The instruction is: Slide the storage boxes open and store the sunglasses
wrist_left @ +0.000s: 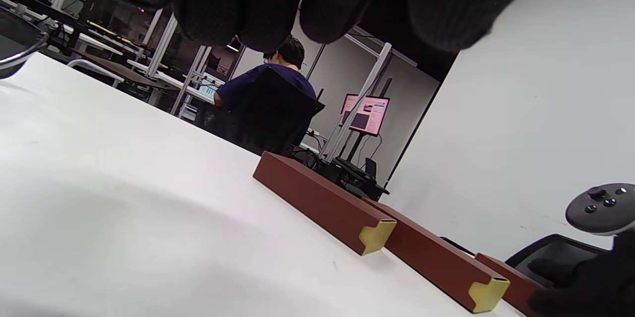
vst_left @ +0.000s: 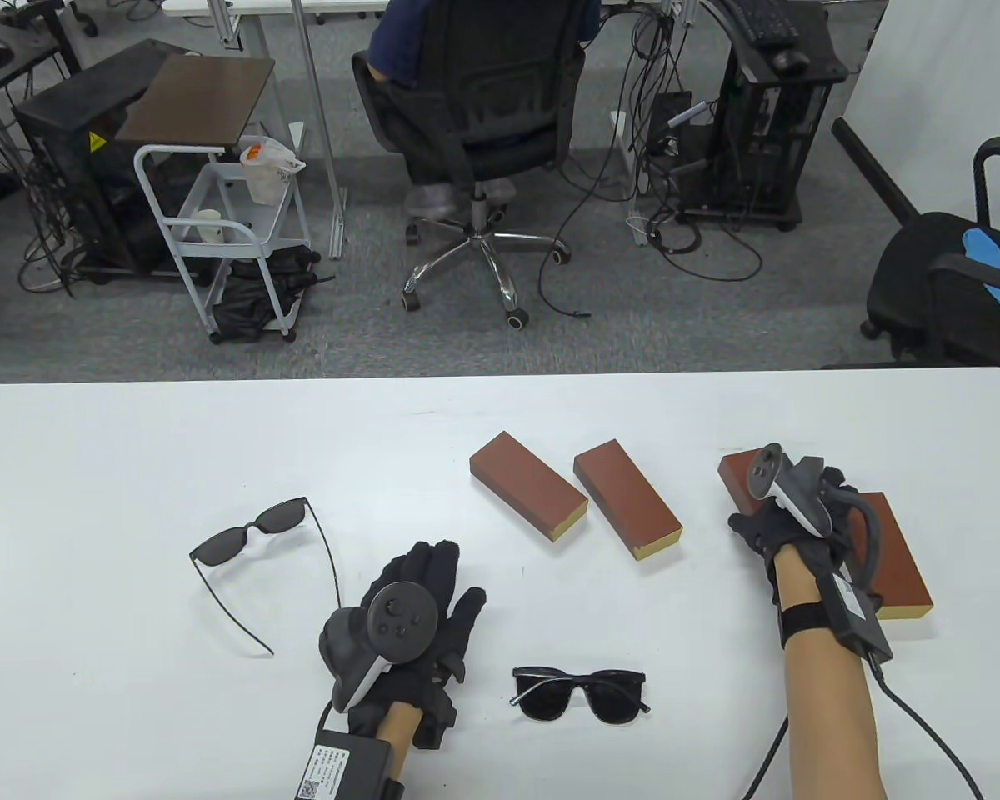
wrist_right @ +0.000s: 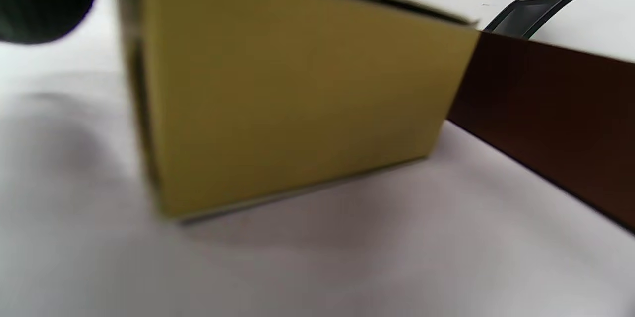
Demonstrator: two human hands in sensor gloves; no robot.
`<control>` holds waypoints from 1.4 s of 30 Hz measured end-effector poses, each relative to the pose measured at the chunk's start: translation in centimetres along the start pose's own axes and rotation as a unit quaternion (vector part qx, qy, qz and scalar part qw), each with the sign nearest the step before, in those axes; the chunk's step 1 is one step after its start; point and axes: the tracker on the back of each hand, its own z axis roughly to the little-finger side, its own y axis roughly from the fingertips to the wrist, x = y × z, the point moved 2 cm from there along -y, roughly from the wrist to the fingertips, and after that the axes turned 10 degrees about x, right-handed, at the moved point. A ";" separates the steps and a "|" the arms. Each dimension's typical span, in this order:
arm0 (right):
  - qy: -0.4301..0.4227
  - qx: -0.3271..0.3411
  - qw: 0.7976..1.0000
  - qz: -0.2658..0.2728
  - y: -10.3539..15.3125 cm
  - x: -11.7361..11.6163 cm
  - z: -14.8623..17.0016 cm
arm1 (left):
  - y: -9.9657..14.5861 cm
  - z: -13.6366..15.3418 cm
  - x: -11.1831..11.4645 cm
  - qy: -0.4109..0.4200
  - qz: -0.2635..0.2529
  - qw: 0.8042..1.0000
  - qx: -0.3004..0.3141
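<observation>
Right hand (vst_left: 787, 512) rests over the near-left part of the rightmost storage box (vst_left: 900, 550) at the frame's right; whether its fingers curl round the box or only press on it cannot be told, since the tracker hides them. Left hand (vst_left: 417, 612), lower centre, lies flat on the table (vst_left: 133, 467) with fingers spread, holding nothing. Two more storage boxes (vst_left: 529, 497) (vst_left: 627, 510) lie side by side at centre, shut, yellow ends toward the viewer. Thin-framed sunglasses (vst_left: 254, 533) lie open at left; thick-framed sunglasses (vst_left: 582, 693) lie folded at lower centre. Risks, judged: a one-handed push may drag the whole box rather than slide its sleeve; the open pair's arms may snag on entry. Surface: white, smooth, offering little grip. Room: grey carpet, office chair (vst_left: 475, 125) with a seated person at top centre, white cart (vst_left: 217, 242) upper left.
</observation>
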 end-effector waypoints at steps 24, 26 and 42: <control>-0.074 0.111 0.984 0.116 4.4 3.5 -1.0 | 0.1 0.2 -0.2 -0.005 -0.003 1.000 0.010; -0.097 0.139 0.979 0.114 5.5 4.3 -1.0 | 0.1 0.0 -0.1 0.001 0.000 1.000 0.023; -0.195 0.403 0.889 0.097 15.6 6.9 -9.1 | 0.1 -3.2 1.6 -0.020 0.074 0.988 0.136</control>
